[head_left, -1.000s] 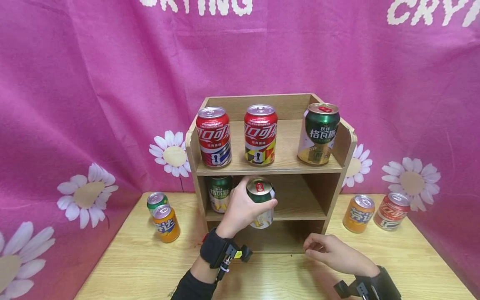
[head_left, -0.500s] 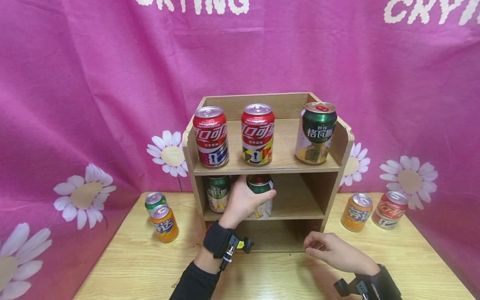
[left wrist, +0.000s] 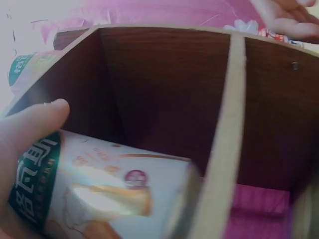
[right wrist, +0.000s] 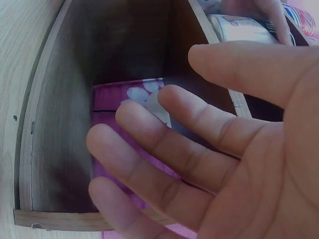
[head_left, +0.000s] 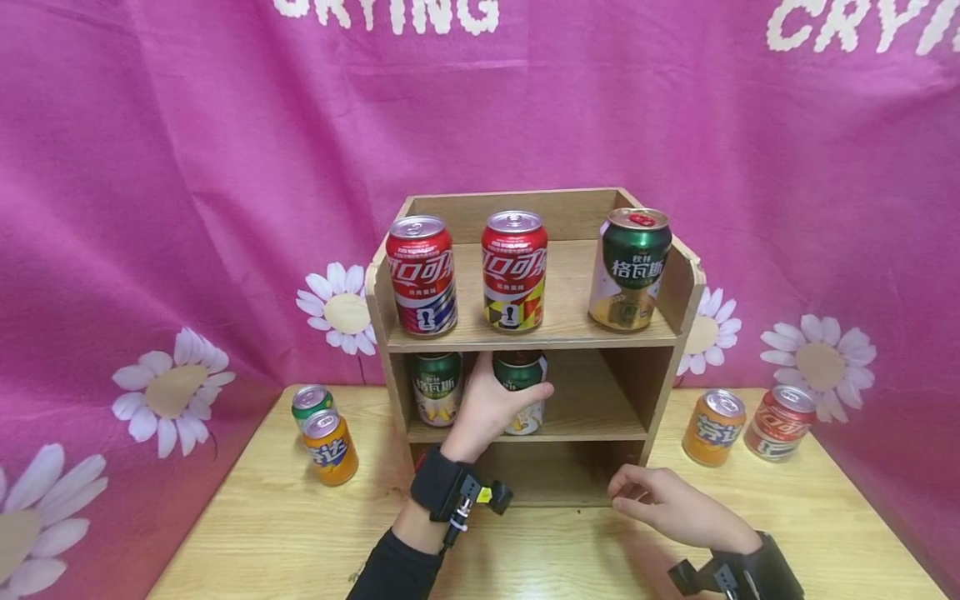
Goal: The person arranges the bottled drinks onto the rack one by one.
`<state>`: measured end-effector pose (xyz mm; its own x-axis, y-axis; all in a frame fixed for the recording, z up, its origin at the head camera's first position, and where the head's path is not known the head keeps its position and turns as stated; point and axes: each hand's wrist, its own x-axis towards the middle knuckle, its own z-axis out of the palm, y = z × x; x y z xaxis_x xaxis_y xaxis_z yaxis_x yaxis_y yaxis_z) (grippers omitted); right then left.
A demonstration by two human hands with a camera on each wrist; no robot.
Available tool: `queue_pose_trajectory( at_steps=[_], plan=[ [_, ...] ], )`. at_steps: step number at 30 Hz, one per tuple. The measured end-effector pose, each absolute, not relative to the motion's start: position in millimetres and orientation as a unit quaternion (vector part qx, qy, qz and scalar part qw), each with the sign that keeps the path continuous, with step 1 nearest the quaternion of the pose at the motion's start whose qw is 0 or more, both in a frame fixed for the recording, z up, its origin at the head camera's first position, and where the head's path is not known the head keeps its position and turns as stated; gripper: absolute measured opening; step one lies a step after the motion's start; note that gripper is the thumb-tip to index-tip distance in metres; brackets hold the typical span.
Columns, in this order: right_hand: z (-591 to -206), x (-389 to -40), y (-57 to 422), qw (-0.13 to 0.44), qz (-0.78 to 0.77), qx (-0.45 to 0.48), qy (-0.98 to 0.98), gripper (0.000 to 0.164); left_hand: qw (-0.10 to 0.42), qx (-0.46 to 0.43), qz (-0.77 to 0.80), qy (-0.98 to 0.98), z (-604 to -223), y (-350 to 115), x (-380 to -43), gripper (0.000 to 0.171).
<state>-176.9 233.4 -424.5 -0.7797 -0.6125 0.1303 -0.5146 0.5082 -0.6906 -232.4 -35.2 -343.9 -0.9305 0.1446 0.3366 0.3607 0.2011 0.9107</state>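
Note:
My left hand (head_left: 486,407) grips a green and white drink can (head_left: 529,420), thumb on its near side, inside the middle shelf. Upright and partly hidden by the hand, this can has its base close over the shelf board (left wrist: 222,164) in the left wrist view. Just left of the hand, a matching can (head_left: 437,390) stands on the same shelf. My right hand (head_left: 671,504) holds nothing; its fingers are loosely bent in front of the bottom compartment's right side. In the right wrist view its fingers (right wrist: 149,132) are spread before that compartment.
On the wooden rack's top shelf (head_left: 566,287) stand two red cola cans (head_left: 422,279) (head_left: 514,275) and a green can (head_left: 632,271). An orange can (head_left: 331,450) and a green one (head_left: 311,402) are at left on the table; another orange can (head_left: 714,429) and a red can (head_left: 782,425) at right.
The left hand has carried the can inward from in front of the rack into the middle shelf, beside the matching can. The right hand has stayed in place.

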Motion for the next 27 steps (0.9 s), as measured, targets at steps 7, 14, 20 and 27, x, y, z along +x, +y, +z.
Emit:
queue_pose_trajectory(
  at_steps=[7,14,20,27],
  plan=[
    [-427,-176,235,0.066,-0.378,-0.323,0.865,0.003,0.095,-0.152,-0.621,-0.763,-368,-34,-228,0.093],
    [-429,-177,235,0.061,-0.386,-0.324,0.862,0.003,0.074,-0.157,-0.63,-0.757,-378,-34,-231,0.089],
    [-430,-178,235,0.062,-0.39,-0.331,0.857,0.003,0.069,-0.16,-0.637,-0.751,-378,-34,-233,0.089],
    [-428,-180,234,0.073,-0.383,-0.317,0.865,0.003,0.048,-0.175,-0.643,-0.744,-372,-39,-232,0.097]
  ],
)
